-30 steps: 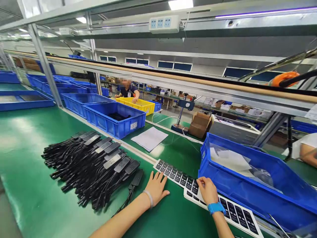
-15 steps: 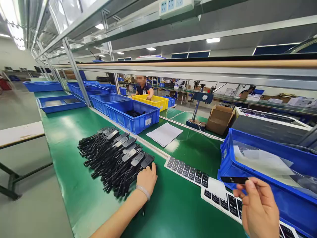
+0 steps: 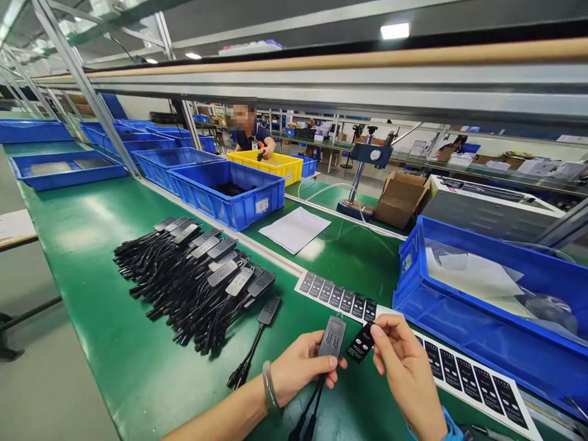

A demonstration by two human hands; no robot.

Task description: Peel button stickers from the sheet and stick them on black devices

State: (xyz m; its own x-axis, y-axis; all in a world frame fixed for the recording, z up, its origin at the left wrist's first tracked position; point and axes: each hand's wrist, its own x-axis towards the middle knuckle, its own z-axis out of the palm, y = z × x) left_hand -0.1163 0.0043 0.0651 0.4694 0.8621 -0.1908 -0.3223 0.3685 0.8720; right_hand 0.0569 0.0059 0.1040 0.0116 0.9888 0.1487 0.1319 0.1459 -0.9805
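Observation:
In my left hand point(image 3: 305, 364) is a grey plastic controller box point(image 3: 332, 337) with two black cables hanging below it. My right hand point(image 3: 404, 361) pinches a black printed label point(image 3: 361, 343) by its upper corner, just right of the box and apart from it. One more controller point(image 3: 269, 310) with cables lies alone on the green bench, left of my hands. Beyond it spreads a pile of the same cabled controllers point(image 3: 197, 282). A label sheet point(image 3: 337, 296) and a second one point(image 3: 478, 376), partly hidden by my right hand, lie along the bench.
A blue bin point(image 3: 413, 275) with papers and plastic bags stands at right. Another blue bin point(image 3: 248, 208) holds dark parts. White paper point(image 3: 295, 229) lies mid-bench. Across the bench, a person point(image 3: 250, 135) works over a yellow bin point(image 3: 294, 168). A metal stand point(image 3: 358, 171) rises at the back.
My left hand has moved right from the pile's edge and now holds a controller up. My right hand has brought the label left beside it. The view has shifted right and down.

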